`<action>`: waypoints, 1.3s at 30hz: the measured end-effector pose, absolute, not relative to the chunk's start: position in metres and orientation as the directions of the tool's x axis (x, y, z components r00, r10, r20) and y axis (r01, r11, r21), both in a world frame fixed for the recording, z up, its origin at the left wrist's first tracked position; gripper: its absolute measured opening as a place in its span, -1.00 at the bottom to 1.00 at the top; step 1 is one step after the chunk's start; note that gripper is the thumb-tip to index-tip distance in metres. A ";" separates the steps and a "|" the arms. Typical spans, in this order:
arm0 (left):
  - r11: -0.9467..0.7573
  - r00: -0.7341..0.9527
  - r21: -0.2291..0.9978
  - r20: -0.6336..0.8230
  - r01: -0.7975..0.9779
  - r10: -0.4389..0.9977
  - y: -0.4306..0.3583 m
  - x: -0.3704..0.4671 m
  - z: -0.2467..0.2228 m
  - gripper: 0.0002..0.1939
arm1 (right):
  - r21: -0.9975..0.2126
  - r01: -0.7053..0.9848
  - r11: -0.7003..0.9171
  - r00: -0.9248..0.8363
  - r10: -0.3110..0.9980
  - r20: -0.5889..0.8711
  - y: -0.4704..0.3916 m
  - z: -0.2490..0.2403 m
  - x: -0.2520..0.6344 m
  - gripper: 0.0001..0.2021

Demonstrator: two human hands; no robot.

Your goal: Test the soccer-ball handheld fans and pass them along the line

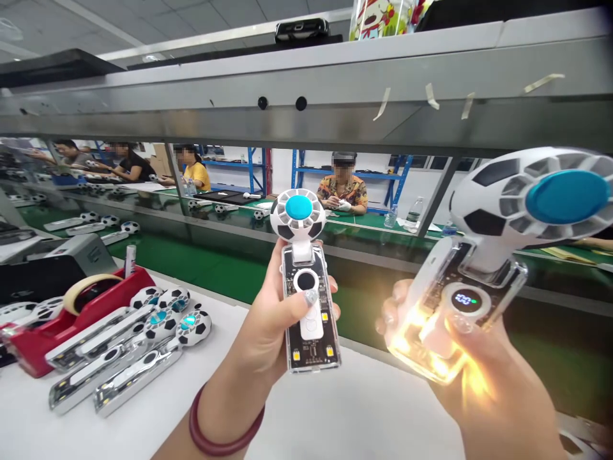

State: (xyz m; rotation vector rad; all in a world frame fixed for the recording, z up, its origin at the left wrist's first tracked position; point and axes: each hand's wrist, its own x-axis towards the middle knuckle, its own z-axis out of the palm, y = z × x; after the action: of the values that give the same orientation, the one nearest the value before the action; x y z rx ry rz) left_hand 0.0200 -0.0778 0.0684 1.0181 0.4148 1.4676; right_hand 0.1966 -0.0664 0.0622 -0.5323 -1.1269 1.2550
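My left hand (272, 319) is wrapped round a handheld fan (312, 348) with a soccer-ball head, a turquoise centre and a clear body showing a dark circuit board. Its thumb rests at the lower edge of the fan's round, dark display, and the fan stands nearly upright. A second fan of the same kind (507, 262) is gripped by my right hand (498, 390), tilted and nearer the camera. Bright yellow light glows from its lower body, and its round display is lit. My right thumb lies just below that display.
Several like fans (138, 377) lie on the white table at left, beside a red tape dispenser (36, 342). A green conveyor belt (215, 275) runs behind my hands, under a grey overhead shelf (230, 115). Several people sit across it, one in a patterned shirt (357, 188).
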 end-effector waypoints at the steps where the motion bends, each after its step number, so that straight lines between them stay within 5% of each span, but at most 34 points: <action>1: -0.201 0.124 0.764 0.345 -0.613 0.930 -0.077 0.020 0.068 -0.31 | -0.832 -0.469 0.295 -0.096 0.920 0.380 -0.067 0.062 0.196 -0.63; 25: -0.238 0.074 0.772 0.345 -0.589 0.936 -0.072 0.019 0.065 -0.27 | -0.810 -0.509 0.291 -0.120 0.908 0.402 -0.063 0.062 0.193 -0.64; 39: -0.152 0.038 0.877 0.190 -0.457 0.981 -0.072 0.018 0.067 -0.23 | -0.786 -0.530 0.319 -0.176 0.865 0.470 -0.062 0.059 0.191 -0.67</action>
State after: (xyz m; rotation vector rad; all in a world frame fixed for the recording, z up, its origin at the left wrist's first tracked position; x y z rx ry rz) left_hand 0.0175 -0.0722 0.0670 1.0124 0.7099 1.4602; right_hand 0.1908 -0.0619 0.0595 -0.3679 -1.2016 1.2891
